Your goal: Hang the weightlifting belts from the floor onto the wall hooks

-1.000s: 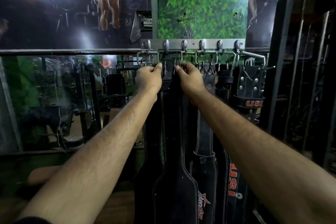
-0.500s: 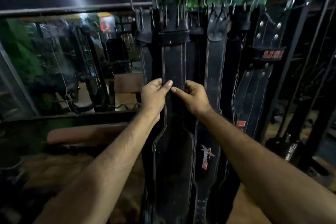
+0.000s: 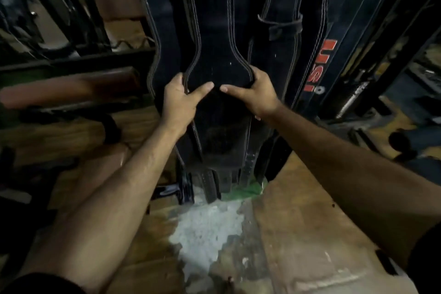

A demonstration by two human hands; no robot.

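A black weightlifting belt [image 3: 218,55] with pale stitching hangs straight down in the centre, widening at its padded middle. My left hand [image 3: 181,100] grips the wide part's left edge, thumb laid across the front. My right hand [image 3: 254,93] grips the right edge the same way, thumb pointing inward. Other black belts hang beside it: one on the left [image 3: 155,19], one with a loop keeper [image 3: 281,7] and one with red letters [image 3: 319,64] on the right. The wall hooks are out of view above.
The belts' lower ends [image 3: 212,186] reach close to the floor. Below lies worn brown flooring [image 3: 310,234] with a bare grey concrete patch [image 3: 205,229]. A mirror with a dark frame [image 3: 71,59] is on the left, a black rack upright [image 3: 372,43] on the right.
The view has dropped from the hooks to the floor. Both hands have slid down the hanging belt from its top to its wide middle part, and now hold its edges.
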